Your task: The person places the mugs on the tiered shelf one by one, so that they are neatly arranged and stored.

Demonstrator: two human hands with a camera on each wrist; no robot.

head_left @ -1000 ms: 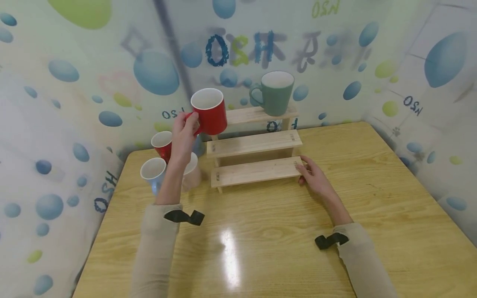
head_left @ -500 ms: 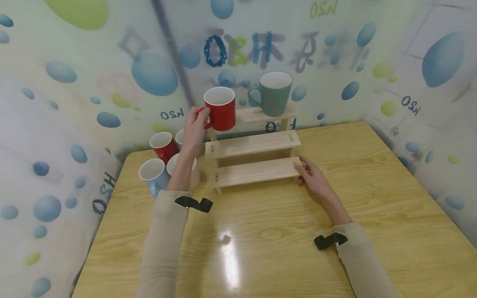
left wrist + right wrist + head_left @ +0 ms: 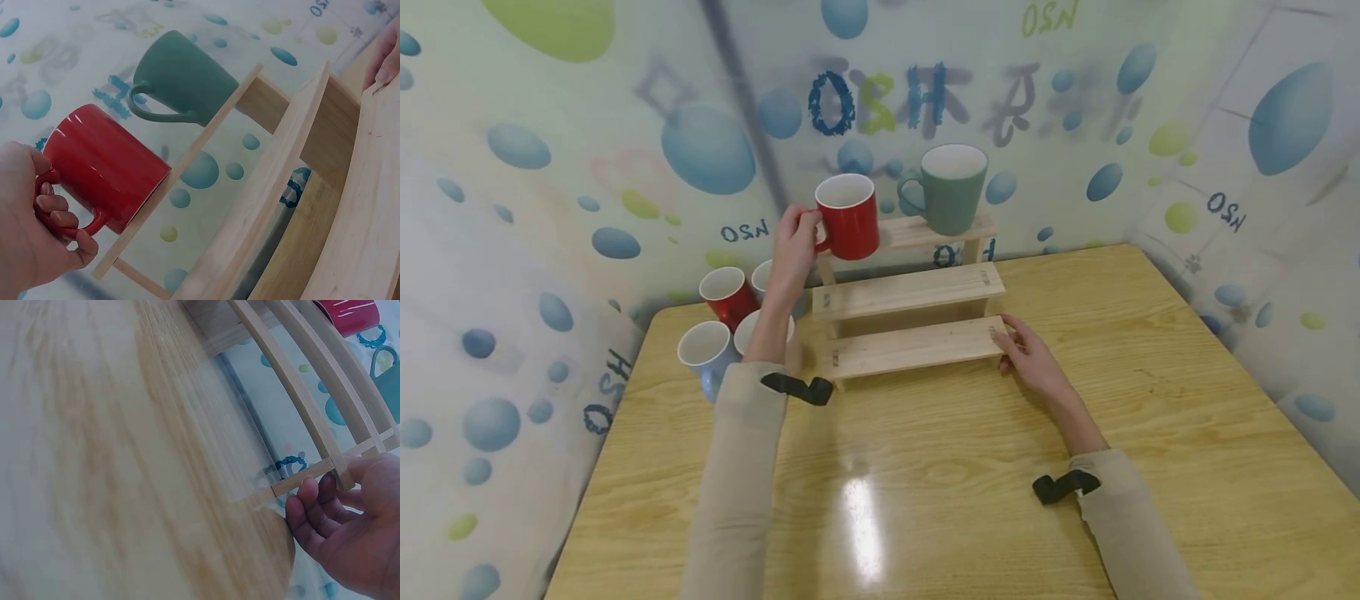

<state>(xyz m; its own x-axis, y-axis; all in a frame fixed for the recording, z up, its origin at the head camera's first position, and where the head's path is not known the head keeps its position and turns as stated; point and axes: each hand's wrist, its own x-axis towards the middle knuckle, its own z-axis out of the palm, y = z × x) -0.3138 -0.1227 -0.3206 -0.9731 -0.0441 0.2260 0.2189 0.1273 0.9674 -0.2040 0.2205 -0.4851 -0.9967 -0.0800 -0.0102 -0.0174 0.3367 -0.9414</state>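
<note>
My left hand point(image 3: 796, 250) grips the handle of a red mug point(image 3: 850, 221) with a white inside. In the left wrist view that red mug point(image 3: 103, 165) stands upright at the left end of the top shelf, its base at the board. A green mug point(image 3: 953, 192) stands on the same shelf to the right, its handle facing left. The three-tier wooden rack point(image 3: 910, 290) has bare lower boards. With thumb on top and fingers beneath, my right hand point(image 3: 1032, 358) pinches the right end of the lowest board, as the right wrist view of the hand point(image 3: 350, 519) also shows.
Left of the rack several mugs stand close together on the wooden table point(image 3: 955, 483): a smaller red mug point(image 3: 727, 296), a light blue mug point(image 3: 706, 350), a pale mug point(image 3: 756, 333) and a partly hidden bluish one. A patterned wall point(image 3: 647, 75) rises behind the table.
The left hand has carried the red mug rightward and slightly forward, from the rack's left side onto the left end of the top shelf. My right hand keeps its hold on the lowest board.
</note>
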